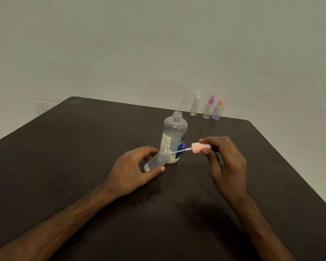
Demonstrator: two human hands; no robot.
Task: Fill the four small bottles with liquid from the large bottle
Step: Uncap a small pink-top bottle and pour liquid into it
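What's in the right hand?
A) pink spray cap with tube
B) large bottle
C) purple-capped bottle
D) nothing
A: the right hand pinches the pink cap, and its tube reaches to the mouth of the small bottle, which the left hand holds tilted.

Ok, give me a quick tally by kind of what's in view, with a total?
Large bottle: 1
Small bottles: 4 (held bottle, white-top bottle, purple-top bottle, pink-top bottle)
Loose cap: 1
Total: 6
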